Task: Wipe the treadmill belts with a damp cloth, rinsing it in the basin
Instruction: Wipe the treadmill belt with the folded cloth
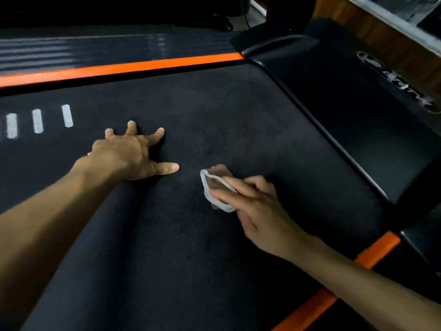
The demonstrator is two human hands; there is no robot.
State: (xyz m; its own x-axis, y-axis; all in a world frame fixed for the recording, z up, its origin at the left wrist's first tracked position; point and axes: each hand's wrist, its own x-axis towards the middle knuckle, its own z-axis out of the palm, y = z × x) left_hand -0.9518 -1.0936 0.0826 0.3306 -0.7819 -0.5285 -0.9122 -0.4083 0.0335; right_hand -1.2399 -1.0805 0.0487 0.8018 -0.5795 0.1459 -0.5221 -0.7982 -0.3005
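At about nine o'clock, three white dashes (38, 121) mark the belt (167, 235), and the belt's long axis runs from there toward the black motor cover (358, 120) at two o'clock. Your left hand (130, 155) lies flat on the belt just left of centre, fingers spread and straight, holding nothing; it looks like a brace.

Just to its right, apart from the outstretched thumb, the cloth (214, 187) sits bunched on the belt under your right hand (257, 206). The fingers lie fairly straight over the cloth and press it down; whether the thumb pinches it underneath, you cannot tell.

The cloth pokes out of the grip toward ten o'clock, so the unwiped stretch ahead of it runs toward the dashes. The right hand is the one on the job. Orange side rails (119, 68) bound the belt at twelve and five o'clock. No basin shows here.
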